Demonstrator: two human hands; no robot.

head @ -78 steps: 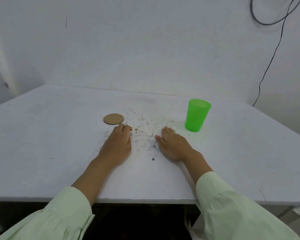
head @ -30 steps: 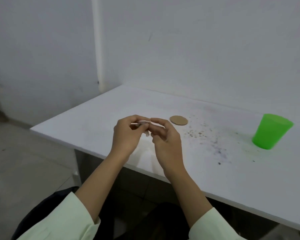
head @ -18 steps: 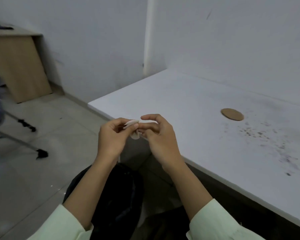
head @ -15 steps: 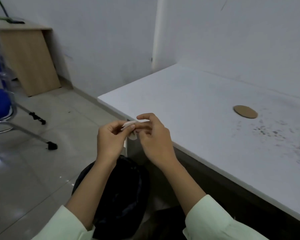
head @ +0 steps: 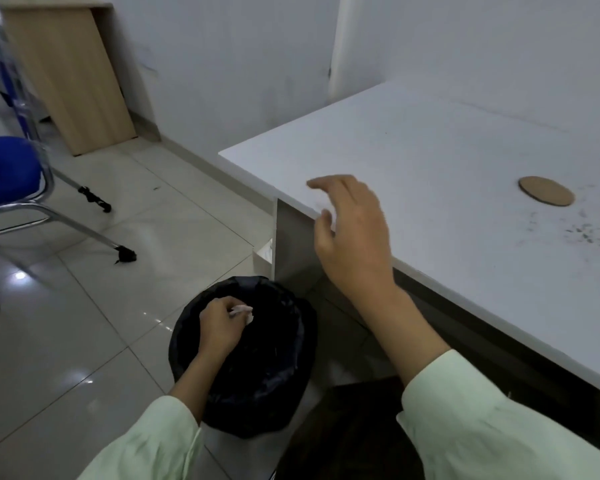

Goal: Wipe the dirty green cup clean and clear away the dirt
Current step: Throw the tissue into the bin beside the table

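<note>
White-walled room, tiled floor [head: 84, 341], white desk [head: 430, 150]. Item: crumpled white wad [head: 244, 312], pinched in the fingers of the left hand [head: 219, 327] over the mouth of a black-lined bin [head: 284, 382] beside the desk. Long axis roughly level, free end pointing right. Right hand [head: 354, 237]: fingers loosely spread, empty, above the desk's corner. On desk: dirt specks [head: 589, 233], brown disc [head: 546, 195]. Blue chair [head: 4, 168] far left.

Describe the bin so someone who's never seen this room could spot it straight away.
Find the white table. On the floor beside its near corner stands the bin, under the left hand, which pinches a white wad over it. Nothing else down there is round and black.
</note>
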